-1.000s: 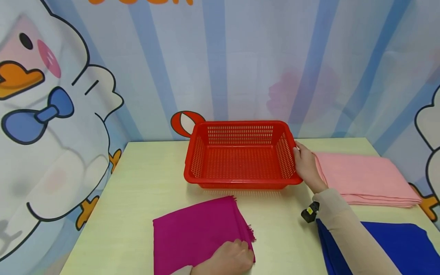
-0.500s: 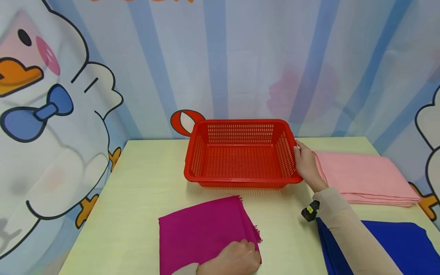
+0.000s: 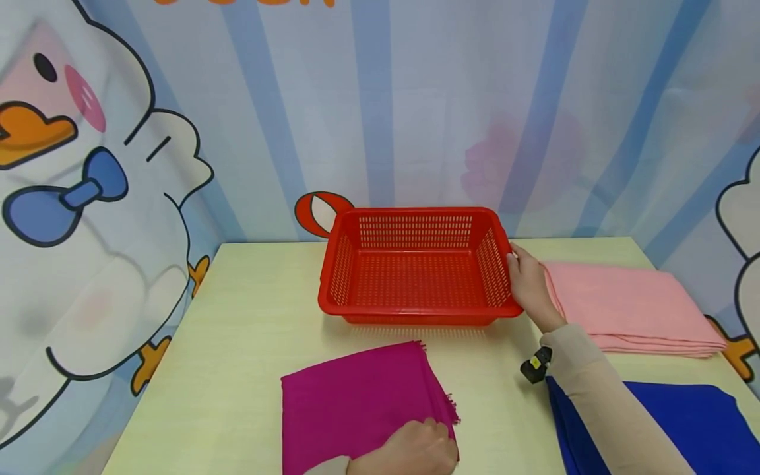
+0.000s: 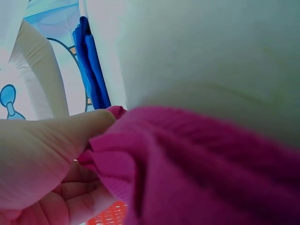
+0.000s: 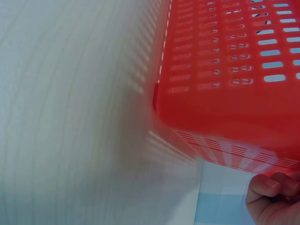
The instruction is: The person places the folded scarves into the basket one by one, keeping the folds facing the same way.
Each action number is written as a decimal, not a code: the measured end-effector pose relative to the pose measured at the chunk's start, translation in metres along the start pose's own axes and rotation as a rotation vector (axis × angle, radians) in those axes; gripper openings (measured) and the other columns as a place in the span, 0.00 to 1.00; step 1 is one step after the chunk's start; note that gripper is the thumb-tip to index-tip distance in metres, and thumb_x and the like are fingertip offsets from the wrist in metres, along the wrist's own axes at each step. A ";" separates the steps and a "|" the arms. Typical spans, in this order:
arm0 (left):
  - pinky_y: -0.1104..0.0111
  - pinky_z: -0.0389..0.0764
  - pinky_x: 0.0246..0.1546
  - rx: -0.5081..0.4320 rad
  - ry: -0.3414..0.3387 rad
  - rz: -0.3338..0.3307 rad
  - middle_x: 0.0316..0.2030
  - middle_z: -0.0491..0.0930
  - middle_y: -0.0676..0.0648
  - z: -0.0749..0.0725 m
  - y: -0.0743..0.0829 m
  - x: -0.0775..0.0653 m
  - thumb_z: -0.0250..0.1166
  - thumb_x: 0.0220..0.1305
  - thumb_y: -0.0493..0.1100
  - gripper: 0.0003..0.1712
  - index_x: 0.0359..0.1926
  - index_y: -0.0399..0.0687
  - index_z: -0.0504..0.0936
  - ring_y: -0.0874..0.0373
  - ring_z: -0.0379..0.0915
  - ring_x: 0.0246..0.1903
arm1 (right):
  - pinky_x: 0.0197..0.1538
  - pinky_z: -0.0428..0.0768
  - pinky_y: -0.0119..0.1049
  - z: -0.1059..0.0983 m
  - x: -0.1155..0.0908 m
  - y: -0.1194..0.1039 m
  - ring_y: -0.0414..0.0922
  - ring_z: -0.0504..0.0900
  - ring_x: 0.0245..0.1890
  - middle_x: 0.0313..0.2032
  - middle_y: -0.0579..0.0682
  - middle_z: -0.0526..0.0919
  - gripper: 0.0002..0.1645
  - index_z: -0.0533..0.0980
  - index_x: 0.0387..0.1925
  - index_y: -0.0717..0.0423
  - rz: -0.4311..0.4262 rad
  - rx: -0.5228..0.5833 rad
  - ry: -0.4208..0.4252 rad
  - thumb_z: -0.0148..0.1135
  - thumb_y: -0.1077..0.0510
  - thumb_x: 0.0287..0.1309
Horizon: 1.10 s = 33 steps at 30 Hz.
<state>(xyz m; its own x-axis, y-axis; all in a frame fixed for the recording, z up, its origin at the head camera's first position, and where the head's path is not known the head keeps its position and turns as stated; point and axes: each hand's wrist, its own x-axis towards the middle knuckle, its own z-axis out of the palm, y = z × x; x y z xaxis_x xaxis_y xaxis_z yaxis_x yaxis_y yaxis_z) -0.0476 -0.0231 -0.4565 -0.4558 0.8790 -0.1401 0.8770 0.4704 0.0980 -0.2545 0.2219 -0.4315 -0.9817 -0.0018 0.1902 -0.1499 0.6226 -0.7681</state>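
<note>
A folded magenta cloth (image 3: 350,402) with a short fringe on its right side lies at the front of the table. My left hand (image 3: 410,452) holds its right edge. In the left wrist view, the thumb and fingers pinch the bunched folds of the magenta cloth (image 4: 201,164). Farther back stands a red plastic basket (image 3: 415,311) with slotted walls and nothing inside. Its right rim is gripped by my right hand (image 3: 530,287). In the right wrist view, the curled fingers of the right hand (image 5: 274,197) are at the rim of the basket (image 5: 225,108).
A folded pink cloth (image 3: 635,307) lies right of the basket. Nearer me is a folded blue cloth (image 3: 689,422), partly covered by my right forearm. A cartoon-printed backdrop (image 3: 427,119) rises behind the pale table (image 3: 237,316).
The magenta cloth and my left hand have slid a little to the right. My right hand and the basket have stayed in place.
</note>
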 end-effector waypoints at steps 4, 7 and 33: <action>0.80 0.66 0.16 -0.046 -0.041 -0.015 0.19 0.68 0.56 -0.001 0.000 0.001 0.57 0.71 0.59 0.21 0.28 0.52 0.82 0.67 0.59 0.20 | 0.25 0.78 0.29 0.000 0.001 0.000 0.53 0.81 0.27 0.37 0.68 0.77 0.28 0.56 0.73 0.69 -0.001 0.008 0.002 0.37 0.58 0.80; 0.80 0.64 0.15 -0.017 -0.030 -0.004 0.18 0.67 0.55 -0.001 0.001 0.002 0.57 0.71 0.59 0.21 0.26 0.52 0.81 0.67 0.58 0.19 | 0.25 0.78 0.29 0.000 0.001 0.001 0.53 0.81 0.28 0.38 0.68 0.77 0.28 0.56 0.73 0.69 -0.003 0.013 0.005 0.37 0.59 0.80; 0.81 0.58 0.13 0.066 0.007 0.050 0.17 0.64 0.58 0.003 0.011 0.012 0.58 0.71 0.55 0.21 0.20 0.56 0.77 0.68 0.54 0.18 | 0.25 0.77 0.30 0.001 0.001 0.002 0.54 0.80 0.28 0.37 0.68 0.77 0.28 0.57 0.73 0.69 -0.002 0.005 0.013 0.38 0.59 0.79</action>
<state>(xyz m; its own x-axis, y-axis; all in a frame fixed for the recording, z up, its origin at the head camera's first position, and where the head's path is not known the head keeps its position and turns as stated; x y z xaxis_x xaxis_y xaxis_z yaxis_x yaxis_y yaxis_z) -0.0430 -0.0077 -0.4600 -0.4120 0.9019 -0.1301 0.9067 0.4199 0.0395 -0.2556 0.2228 -0.4336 -0.9798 0.0074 0.1998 -0.1525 0.6184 -0.7709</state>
